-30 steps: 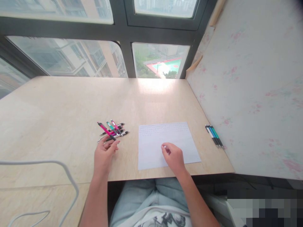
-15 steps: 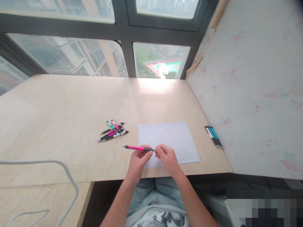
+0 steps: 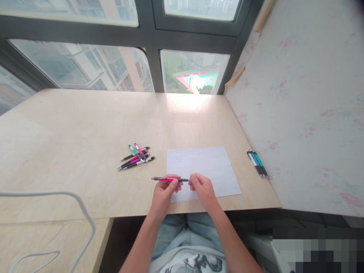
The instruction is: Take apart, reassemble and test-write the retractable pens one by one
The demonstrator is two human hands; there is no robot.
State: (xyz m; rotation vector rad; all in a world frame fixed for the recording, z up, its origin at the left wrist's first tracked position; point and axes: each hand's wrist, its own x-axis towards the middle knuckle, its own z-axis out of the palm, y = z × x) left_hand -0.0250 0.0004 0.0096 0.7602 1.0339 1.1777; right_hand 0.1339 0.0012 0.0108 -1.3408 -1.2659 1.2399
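A pink and black pen (image 3: 158, 178) lies level above the lower part of a white sheet of paper (image 3: 207, 170), its tip toward the right. My left hand (image 3: 165, 192) is closed around the barrel, thumb in front and fingers behind. At the tip end, the fingers of my right hand (image 3: 203, 189) are pinched together on the pen's point. Lines of handwriting run across the top of the sheet. To the left, a loose pile of pens (image 3: 136, 159) in pink, green, purple, white and black lies crosswise.
Several pens (image 3: 256, 163) lie side by side at the right, near the flowered wall (image 3: 307, 132). A white cable (image 3: 79, 204) loops over the left front of the desk (image 3: 85, 151). Windows with dark frames (image 3: 153, 38) stand behind the desk.
The pen has shifted slightly to the right and turned a little. My left thumb and fingers sit further back along the barrel. The right hand stays at the tip.
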